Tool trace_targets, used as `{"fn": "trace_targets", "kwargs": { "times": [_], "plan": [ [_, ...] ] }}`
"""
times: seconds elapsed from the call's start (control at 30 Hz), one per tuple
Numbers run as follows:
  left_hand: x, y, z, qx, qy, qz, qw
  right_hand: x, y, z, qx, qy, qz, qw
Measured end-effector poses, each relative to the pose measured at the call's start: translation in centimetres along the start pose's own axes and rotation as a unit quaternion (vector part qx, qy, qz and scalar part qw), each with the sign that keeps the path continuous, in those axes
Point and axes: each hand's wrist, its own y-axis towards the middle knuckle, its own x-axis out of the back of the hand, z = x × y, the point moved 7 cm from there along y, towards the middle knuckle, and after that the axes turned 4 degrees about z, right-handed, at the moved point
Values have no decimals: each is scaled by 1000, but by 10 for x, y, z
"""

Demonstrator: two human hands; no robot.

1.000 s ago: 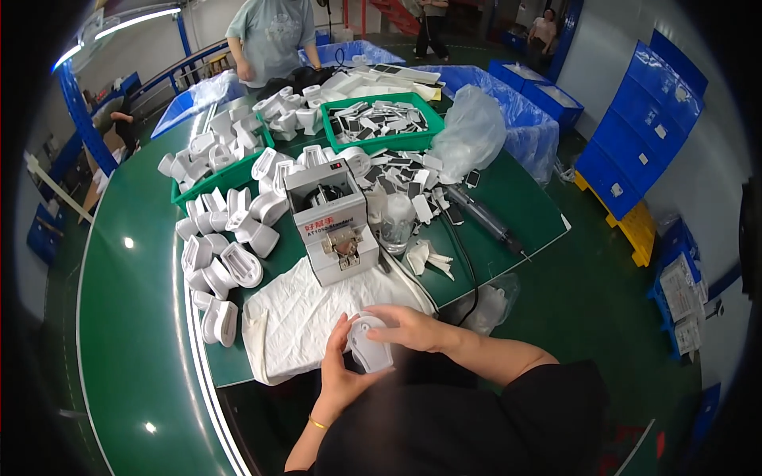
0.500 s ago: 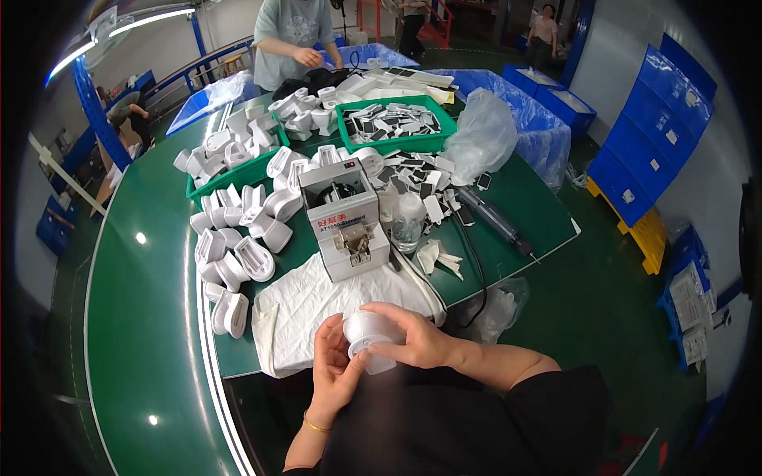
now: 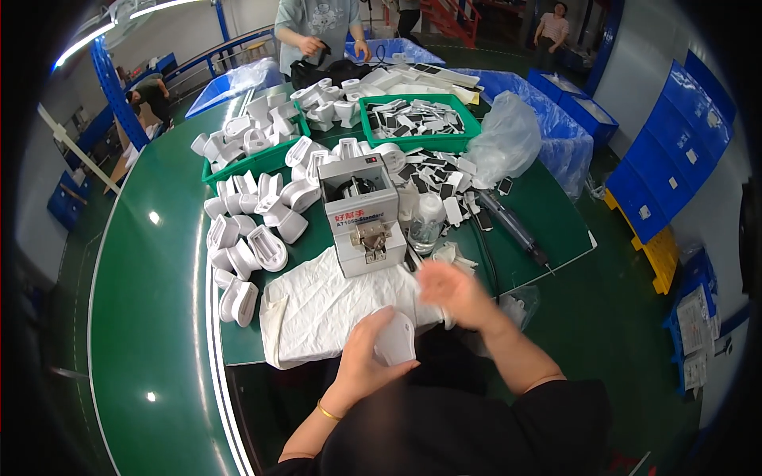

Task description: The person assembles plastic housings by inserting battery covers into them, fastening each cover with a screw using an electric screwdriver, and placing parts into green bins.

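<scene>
My left hand [image 3: 363, 357] is closed around a white plastic housing [image 3: 395, 339], thumb on its near side and fingers along its far side. The piece is hollow-looking and tilted, just off the near edge of a white cloth [image 3: 333, 305]. My right hand [image 3: 452, 292] is apart from it, over the cloth's right end, and smeared by motion. Its fingers cannot be made out clearly. Close beyond that hand lie crumpled whitish scraps [image 3: 456, 259] and a clear bottle [image 3: 427, 222]. A grey metal benchtop machine [image 3: 361, 218] stands at the cloth's far edge.
White housings [image 3: 266, 247] line the table's left; more fill a green tray [image 3: 254, 164]. Another green tray [image 3: 476, 136] holds small black-and-white pieces. An electric screwdriver [image 3: 512, 226] with a cord lies right, by a plastic bag [image 3: 506, 143]. Across the table stands a co-worker [image 3: 321, 28].
My right hand has let go of the white housing and moved right and away from me. The left hand keeps the housing, now turned. The whole view has shifted slightly.
</scene>
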Motion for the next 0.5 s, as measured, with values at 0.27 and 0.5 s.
{"fn": "trace_targets", "kwargs": {
  "times": [0.27,0.5],
  "plan": [
    [-2,-2,35,61,47,-11,997,215,15,73,-49,-696,-382,606],
    [-5,-12,28,1,47,-21,999,218,27,54,-223,-690,-326,606]
  ]
}}
